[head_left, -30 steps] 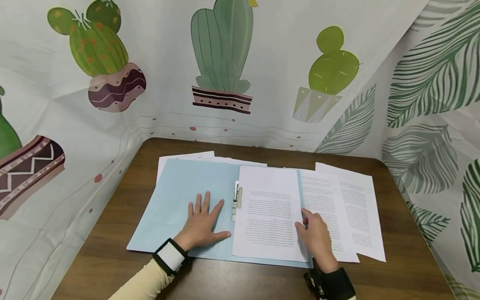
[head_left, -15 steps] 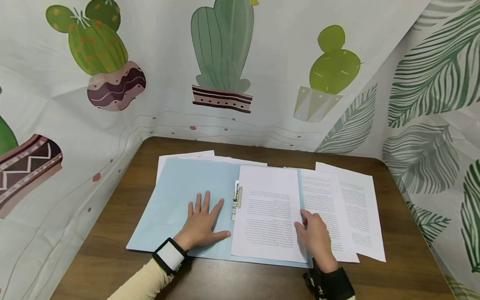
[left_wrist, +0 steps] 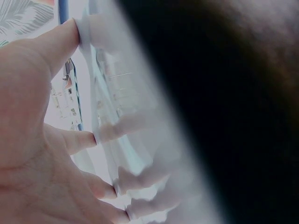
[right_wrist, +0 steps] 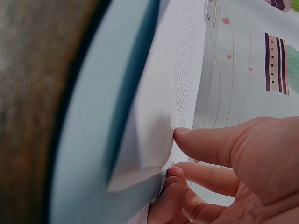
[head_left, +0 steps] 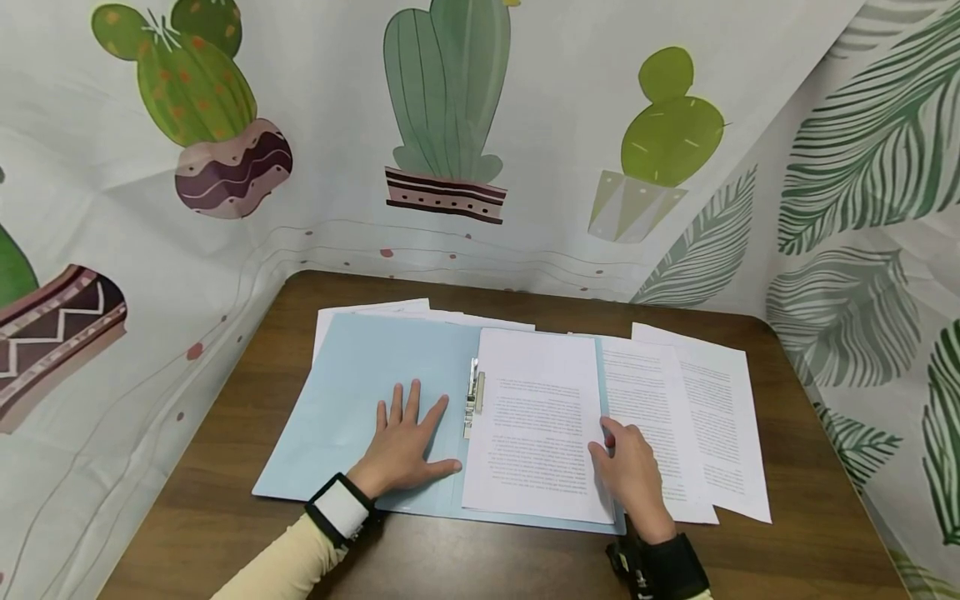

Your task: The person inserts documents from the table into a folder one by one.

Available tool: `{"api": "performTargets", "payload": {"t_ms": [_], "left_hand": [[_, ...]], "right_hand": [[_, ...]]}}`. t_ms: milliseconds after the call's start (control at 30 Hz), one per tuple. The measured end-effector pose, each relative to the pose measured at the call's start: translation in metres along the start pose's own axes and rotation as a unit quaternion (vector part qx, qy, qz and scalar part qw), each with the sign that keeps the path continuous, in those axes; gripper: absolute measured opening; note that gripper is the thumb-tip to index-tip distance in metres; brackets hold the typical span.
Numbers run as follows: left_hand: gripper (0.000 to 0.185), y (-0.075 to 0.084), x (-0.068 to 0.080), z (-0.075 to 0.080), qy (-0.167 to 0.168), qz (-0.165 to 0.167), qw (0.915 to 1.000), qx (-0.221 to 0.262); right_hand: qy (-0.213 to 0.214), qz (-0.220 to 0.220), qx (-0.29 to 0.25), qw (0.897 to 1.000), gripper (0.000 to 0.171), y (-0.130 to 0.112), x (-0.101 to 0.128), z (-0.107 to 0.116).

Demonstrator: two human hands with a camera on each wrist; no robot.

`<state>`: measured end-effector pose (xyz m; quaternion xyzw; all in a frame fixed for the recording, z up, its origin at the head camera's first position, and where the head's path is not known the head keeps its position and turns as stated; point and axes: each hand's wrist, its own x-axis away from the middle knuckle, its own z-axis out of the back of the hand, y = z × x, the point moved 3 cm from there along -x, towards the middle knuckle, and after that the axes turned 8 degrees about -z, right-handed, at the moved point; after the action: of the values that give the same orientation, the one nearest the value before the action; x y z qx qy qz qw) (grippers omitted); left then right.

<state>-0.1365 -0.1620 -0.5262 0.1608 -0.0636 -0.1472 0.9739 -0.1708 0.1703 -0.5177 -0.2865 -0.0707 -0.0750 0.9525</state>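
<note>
A light blue folder [head_left: 360, 367] lies spread flat on the table with a metal clip [head_left: 474, 400] along its inner fold. My left hand [head_left: 401, 450] rests palm down on the left cover, fingers spread, thumb reaching toward the fold. Printed paper [head_left: 536, 433] covers the folder's right side, beside the clip. At its right edge is my right hand [head_left: 630, 471], pinching the paper between thumb and curled fingers. The right wrist view shows the thumb on the paper's [right_wrist: 154, 121] face and its lower corner standing slightly off the folder. In the left wrist view, a dark shape hides much of the scene.
Loose printed sheets [head_left: 723, 417] lie to the right of the folder, partly overlapping. More white sheets [head_left: 375, 310] stick out from behind its far edge. The brown wooden table [head_left: 810, 500] ends at a cloth backdrop [head_left: 322, 183] with cacti and leaves.
</note>
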Motion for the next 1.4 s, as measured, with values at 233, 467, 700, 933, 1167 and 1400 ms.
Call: {"api": "performTargets", "payload": {"t_ms": [233, 467, 700, 933, 1167, 1400], "left_hand": [[0.1, 0.0, -0.001, 0.001, 0.0, -0.001, 1.0, -0.003], [0.1, 0.001, 0.0, 0.002, 0.001, -0.001, 1.0, -0.001], [0.099, 0.001, 0.001, 0.002, 0.0, -0.001, 1.0, 0.004], [0.099, 0.002, 0.002, 0.002, 0.003, -0.004, 1.0, 0.005], [0.099, 0.003, 0.003, 0.003, 0.005, -0.004, 1.0, 0.006], [0.099, 0.002, 0.003, 0.003, 0.002, -0.003, 1.0, 0.005]], "right_hand": [[0.002, 0.001, -0.002, 1.0, 0.051, 0.0, 0.0, 0.001], [0.004, 0.002, -0.003, 1.0, 0.051, 0.0, 0.0, 0.0], [-0.002, 0.0, -0.007, 1.0, 0.051, 0.0, 0.001, 0.002], [0.015, 0.021, -0.012, 1.0, 0.05, 0.002, -0.004, 0.019], [0.078, 0.039, 0.014, 0.996, 0.056, 0.008, -0.012, 0.043], [0.125, 0.044, 0.039, 0.99, 0.06, 0.022, -0.019, 0.062]]}}
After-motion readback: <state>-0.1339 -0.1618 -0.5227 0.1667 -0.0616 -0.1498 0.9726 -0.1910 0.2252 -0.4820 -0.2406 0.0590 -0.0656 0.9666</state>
